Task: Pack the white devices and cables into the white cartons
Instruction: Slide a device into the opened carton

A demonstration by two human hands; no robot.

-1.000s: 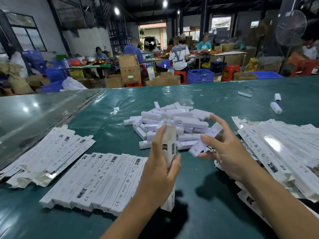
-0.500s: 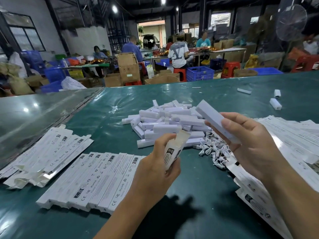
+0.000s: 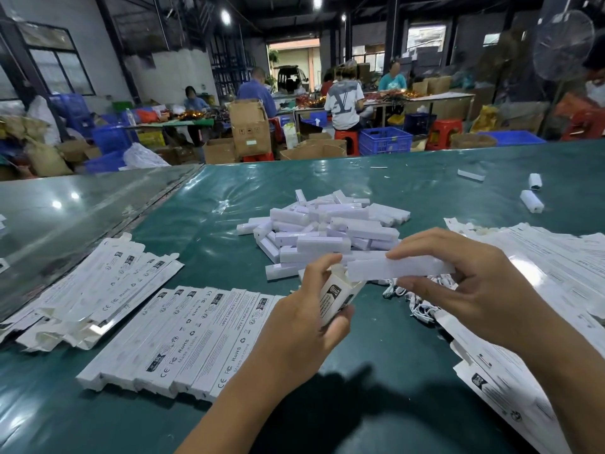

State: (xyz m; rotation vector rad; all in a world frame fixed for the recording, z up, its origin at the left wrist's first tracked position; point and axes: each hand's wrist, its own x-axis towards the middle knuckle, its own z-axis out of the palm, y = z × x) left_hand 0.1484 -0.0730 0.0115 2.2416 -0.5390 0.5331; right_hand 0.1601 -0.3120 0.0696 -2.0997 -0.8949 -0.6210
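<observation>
The long plastic device (image 3: 399, 269) was plain white. The small cardboard carton (image 3: 337, 298) was white with black print. The shiny table cover (image 3: 360, 371) was dark green. Square plastic crates (image 3: 384, 140) were blue.

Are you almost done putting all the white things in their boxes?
Not nearly. A row of filled boxes lies done in front. Right now the left hand holds an open box while the right hand slides a device toward it. A big pile of devices, cables and flat boxes still waits.
</observation>
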